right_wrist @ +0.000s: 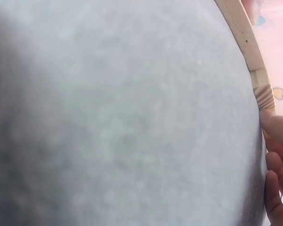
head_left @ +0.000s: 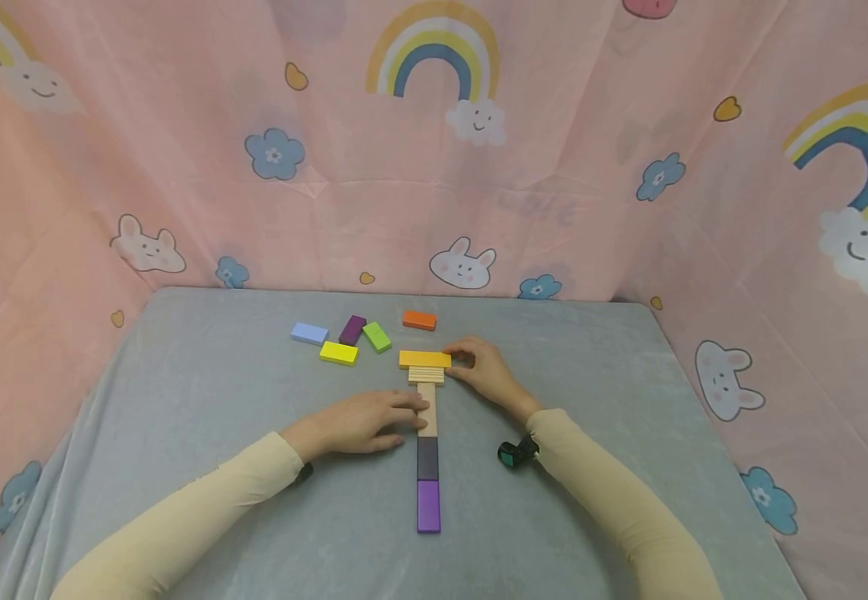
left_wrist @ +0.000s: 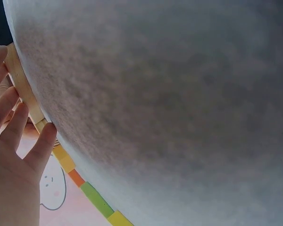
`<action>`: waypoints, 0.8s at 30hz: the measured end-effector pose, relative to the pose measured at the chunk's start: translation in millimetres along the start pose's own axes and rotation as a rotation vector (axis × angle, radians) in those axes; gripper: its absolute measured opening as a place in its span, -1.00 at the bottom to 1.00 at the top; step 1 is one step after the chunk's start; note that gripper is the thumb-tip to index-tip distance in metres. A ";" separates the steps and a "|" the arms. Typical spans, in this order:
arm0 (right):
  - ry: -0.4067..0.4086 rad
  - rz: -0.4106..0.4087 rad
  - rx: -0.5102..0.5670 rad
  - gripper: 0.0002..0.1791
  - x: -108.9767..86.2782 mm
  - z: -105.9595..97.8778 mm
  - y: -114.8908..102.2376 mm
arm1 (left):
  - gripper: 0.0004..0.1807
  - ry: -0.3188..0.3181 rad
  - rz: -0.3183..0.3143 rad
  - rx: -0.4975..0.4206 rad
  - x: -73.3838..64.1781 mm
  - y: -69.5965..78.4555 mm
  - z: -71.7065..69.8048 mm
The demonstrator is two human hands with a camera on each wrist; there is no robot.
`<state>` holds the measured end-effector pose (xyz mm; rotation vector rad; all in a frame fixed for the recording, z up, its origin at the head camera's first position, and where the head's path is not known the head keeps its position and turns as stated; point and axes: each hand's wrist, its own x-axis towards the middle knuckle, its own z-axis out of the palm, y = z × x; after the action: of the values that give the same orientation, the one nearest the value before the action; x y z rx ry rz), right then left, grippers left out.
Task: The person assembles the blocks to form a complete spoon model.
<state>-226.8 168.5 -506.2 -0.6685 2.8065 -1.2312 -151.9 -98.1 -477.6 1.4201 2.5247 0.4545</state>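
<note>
On the grey cloth lies a line of wooden blocks: a purple block [head_left: 428,507] nearest me, a dark grey block [head_left: 428,458], then a plain wood block [head_left: 427,421]. Beyond it, a small ridged wood piece [head_left: 426,375] meets an orange-yellow block [head_left: 424,359] set crosswise. My left hand [head_left: 364,421] comes from the left with fingers spread, fingertips touching the plain wood block. The right hand [head_left: 486,367] pinches the crosswise block's right end between thumb and fingers. In the right wrist view, the thumb [right_wrist: 276,126] lies against striped wood grain.
Loose blocks lie behind and left of the line: light blue [head_left: 309,333], dark purple [head_left: 353,330], yellow [head_left: 339,353], green [head_left: 377,337] and orange [head_left: 419,321]. A pink patterned curtain [head_left: 373,217] stands behind the table. A dark device [head_left: 518,452] hangs at the right wrist.
</note>
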 end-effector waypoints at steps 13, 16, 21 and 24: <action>-0.015 0.002 -0.017 -0.65 1.6 -0.7 -0.6 | -0.61 -0.005 -0.013 0.001 0.9 -1.7 1.5; -0.016 -0.004 -0.020 -0.65 2.2 -0.8 -0.3 | -0.61 -0.005 -0.010 0.004 1.1 -1.8 1.4; -0.021 -0.006 -0.031 -0.66 3.1 -0.5 0.1 | -0.61 -0.005 -0.006 0.003 0.7 -0.6 -0.1; -0.026 -0.011 -0.051 -0.65 3.4 -0.3 0.3 | -0.60 -0.005 -0.008 -0.003 0.4 0.2 -0.6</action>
<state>-230.1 167.6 -505.6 -0.6982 2.8251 -1.1480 -152.2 -97.7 -477.0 1.4075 2.5237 0.4521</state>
